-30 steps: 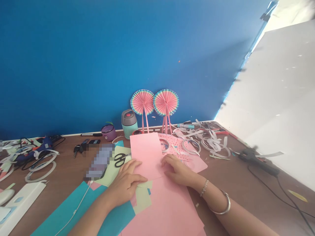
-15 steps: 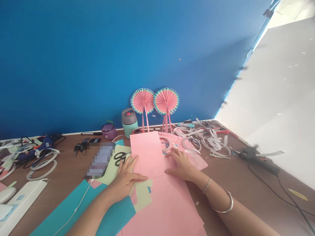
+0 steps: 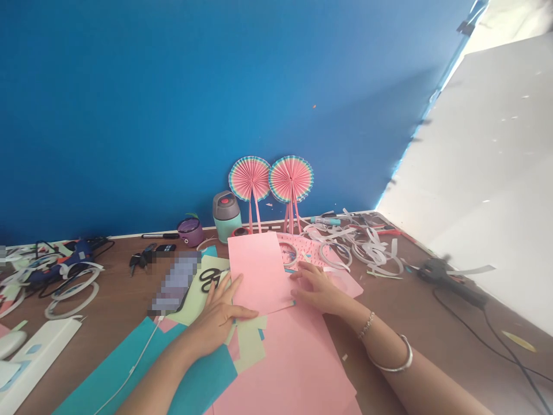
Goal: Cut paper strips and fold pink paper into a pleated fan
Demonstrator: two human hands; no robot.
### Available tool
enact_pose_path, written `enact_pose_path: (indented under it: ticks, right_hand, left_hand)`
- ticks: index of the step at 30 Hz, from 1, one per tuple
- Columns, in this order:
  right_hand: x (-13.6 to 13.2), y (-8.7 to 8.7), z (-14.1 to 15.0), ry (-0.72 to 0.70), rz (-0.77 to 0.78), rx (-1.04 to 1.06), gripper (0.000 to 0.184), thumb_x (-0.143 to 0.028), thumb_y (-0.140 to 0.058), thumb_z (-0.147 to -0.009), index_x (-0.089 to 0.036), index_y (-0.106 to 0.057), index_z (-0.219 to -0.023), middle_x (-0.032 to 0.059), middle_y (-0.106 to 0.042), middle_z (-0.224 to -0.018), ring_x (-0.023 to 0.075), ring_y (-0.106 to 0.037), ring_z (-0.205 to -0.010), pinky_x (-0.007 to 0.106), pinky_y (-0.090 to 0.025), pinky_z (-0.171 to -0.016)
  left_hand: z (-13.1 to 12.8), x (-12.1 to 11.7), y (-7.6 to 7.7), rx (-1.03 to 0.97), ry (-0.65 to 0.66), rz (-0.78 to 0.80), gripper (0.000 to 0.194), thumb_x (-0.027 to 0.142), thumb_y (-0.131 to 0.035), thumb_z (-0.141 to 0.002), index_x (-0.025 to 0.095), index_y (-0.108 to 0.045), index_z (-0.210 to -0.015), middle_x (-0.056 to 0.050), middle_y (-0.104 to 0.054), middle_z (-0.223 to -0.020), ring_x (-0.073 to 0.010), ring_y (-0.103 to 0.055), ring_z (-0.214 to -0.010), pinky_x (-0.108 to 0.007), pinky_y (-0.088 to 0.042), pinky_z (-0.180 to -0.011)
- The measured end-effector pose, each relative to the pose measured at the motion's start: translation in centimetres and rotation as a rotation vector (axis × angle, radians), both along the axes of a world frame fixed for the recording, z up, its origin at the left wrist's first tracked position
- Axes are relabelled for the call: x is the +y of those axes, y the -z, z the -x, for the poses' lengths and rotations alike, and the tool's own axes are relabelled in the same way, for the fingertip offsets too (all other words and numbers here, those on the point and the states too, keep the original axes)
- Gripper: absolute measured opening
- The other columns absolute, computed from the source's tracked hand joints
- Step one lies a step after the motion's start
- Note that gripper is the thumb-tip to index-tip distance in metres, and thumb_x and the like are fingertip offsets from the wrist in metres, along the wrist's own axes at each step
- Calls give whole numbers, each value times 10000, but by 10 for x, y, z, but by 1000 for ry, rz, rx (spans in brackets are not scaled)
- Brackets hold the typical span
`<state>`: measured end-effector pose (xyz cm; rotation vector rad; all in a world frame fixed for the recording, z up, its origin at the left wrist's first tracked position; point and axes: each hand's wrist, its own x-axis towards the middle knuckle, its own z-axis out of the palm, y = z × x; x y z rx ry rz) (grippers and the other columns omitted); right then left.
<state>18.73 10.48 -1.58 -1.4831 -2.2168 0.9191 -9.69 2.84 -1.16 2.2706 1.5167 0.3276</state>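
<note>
Two hands of mine, one upper pink sheet (image 3: pixel 254 265) between them, long axis running away from me toward the wall (image 3: pixel 181 115). And here's my left hand (image 3: pixel 211 325), spread flat, fingers at the sheet's left edge, thumb at its near edge: clearly the closer hand. Over at the sheet's right, my right hand (image 3: pixel 319 291), loosely bent; whether it pinches anything, I can't tell. Scissors (image 3: pixel 210 279) lie just left of the sheet, the fans (image 3: pixel 291 178) beyond it.

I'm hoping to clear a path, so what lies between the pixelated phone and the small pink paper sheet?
In the head view, black-handled scissors lie on light green paper between the phone and pink sheet, with the left hand near them.
</note>
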Motion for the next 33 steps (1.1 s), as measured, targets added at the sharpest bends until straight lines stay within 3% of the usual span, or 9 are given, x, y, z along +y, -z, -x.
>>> enact_pose_path:
  ticks: [3, 10, 14, 18, 24, 28, 33]
  right_hand:
    - [-4, -1, 3, 12, -28, -35, 440, -409, -678, -705, -256, -593, -1109, 93, -325, -1440, 336, -239, -1357, 536, -282, -1051]
    - [-8, -4, 16, 118, -33, -89, 379, -257, -695, -638, -244, -597, -1004, 91, -355, -1413, 328, -301, -1320, 555, -252, -1043]
    - [-5, -2, 17, 163, 11, -79, 328, -178, -628, -670, -257, -643, -988, 73, -346, -1431, 341, -292, -1329, 598, -226, -1043]
    - [1, 6, 10, 119, -14, 24, 344, -85, -458, -749, -232, -679, -968, 78, -398, -1398, 280, -312, -1343, 513, -271, -1066]
    - [-1, 7, 8, 125, -132, 239, 300, -81, -425, -750, -190, -655, -910, 101, -548, -1245, 244, -481, -1208, 414, -401, -983]
    - [-12, -4, 14, 51, -202, 269, 280, -105, -439, -763, -196, -625, -952, 75, -648, -1007, 207, -598, -935, 328, -486, -743]
    - [-24, -15, 18, -226, -253, 159, 259, -70, -497, -724, -175, -650, -904, 69, -649, -887, 200, -574, -854, 328, -461, -761]
  left_hand:
    - [0, 0, 0, 0, 0, -2, 533, 20, -374, -850, 390, -669, -1097, 90, -155, -1559, -326, -11, -1435, -657, -39, -1097]
    - [0, 0, 0, 12, 3, 18, 563, 6, -360, -834, 401, -674, -1085, 96, -145, -1561, -326, -3, -1436, -657, -36, -1100]
    - [0, 0, 1, 25, -1, 28, 585, -1, -350, -826, 410, -666, -1095, 103, -124, -1563, -315, 9, -1437, -648, -28, -1108]
    - [0, 0, 0, 12, -7, 30, 575, 3, -369, -821, 417, -675, -1077, 115, -121, -1559, -318, 5, -1435, -643, -27, -1112]
    - [-1, 1, -1, 15, -11, 41, 588, -1, -371, -821, 439, -670, -1073, 131, -115, -1555, -317, 8, -1433, -638, -27, -1116]
    - [-1, 1, 2, 16, -10, 16, 603, -13, -364, -814, 435, -672, -1073, 132, -105, -1554, -324, 11, -1431, -634, -39, -1120]
    - [-1, 0, 4, 8, -10, -13, 605, -11, -373, -804, 446, -673, -1066, 140, -118, -1548, -324, -14, -1432, -639, -65, -1120]
